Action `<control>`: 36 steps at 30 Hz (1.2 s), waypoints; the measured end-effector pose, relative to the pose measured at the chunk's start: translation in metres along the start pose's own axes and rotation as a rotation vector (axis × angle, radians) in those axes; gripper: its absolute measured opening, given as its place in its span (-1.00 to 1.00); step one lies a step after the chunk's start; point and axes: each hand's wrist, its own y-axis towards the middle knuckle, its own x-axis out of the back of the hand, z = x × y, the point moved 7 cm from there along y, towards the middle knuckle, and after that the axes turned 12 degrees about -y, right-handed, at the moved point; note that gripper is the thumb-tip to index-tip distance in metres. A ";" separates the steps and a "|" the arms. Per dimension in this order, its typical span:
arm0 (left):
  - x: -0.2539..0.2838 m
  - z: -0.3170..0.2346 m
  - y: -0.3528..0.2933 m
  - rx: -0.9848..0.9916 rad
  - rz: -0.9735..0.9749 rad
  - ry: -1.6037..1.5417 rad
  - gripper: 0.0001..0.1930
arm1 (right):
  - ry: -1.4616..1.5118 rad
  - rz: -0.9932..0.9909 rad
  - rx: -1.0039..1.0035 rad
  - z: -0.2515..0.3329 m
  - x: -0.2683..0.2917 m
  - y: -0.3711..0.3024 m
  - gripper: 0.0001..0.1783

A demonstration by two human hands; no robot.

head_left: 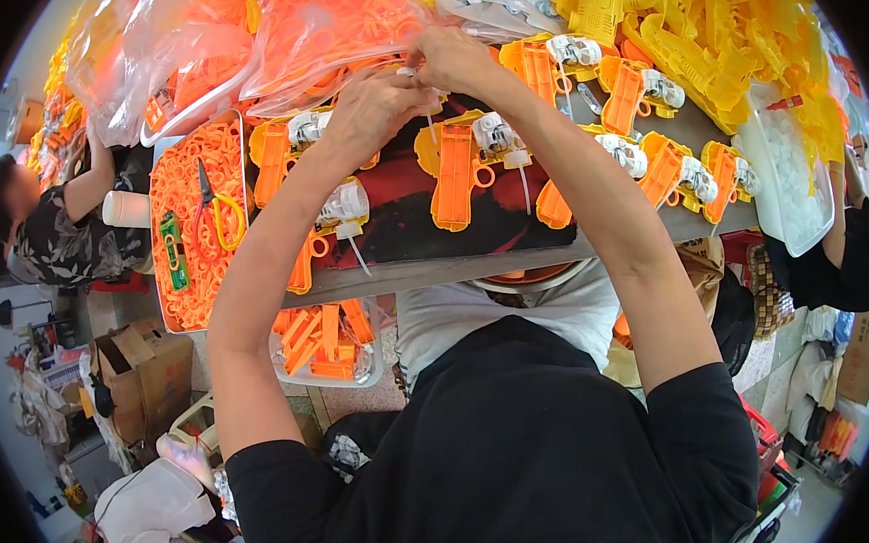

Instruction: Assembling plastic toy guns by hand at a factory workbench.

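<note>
My left hand [375,113] and my right hand [453,59] meet over the far side of the bench, fingertips pinched together. Between them is a small white plastic part [406,71], mostly covered by fingers, with a thin white strip hanging below. Nearest in front lies a half-built toy gun [459,175] with yellow shell, orange handle, orange ring and white mechanism. Another toy gun [344,205] rests under my left forearm, its white strip pointing toward me. Several similar ones line the bench to the right, partly behind my right forearm.
Left stands a tray of orange rings [198,306] with yellow-handled scissors [220,220]. A see-through bag of orange parts [335,29] and yellow shells [708,26] are piled behind. A white tub [802,224] sits right; a box of orange pieces [331,369] is below. People work at both sides.
</note>
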 end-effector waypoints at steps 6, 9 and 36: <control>-0.001 -0.013 -0.007 -0.155 -0.048 0.307 -0.83 | -0.011 -0.014 -0.009 0.002 0.000 -0.003 -0.72; 0.004 -0.009 -0.007 -0.089 -0.096 0.130 -0.81 | 0.000 -0.018 0.006 0.002 0.001 -0.002 -0.66; 0.006 0.016 -0.025 0.197 -0.078 -0.131 -0.80 | 0.040 0.015 -0.025 -0.003 -0.007 0.001 -0.66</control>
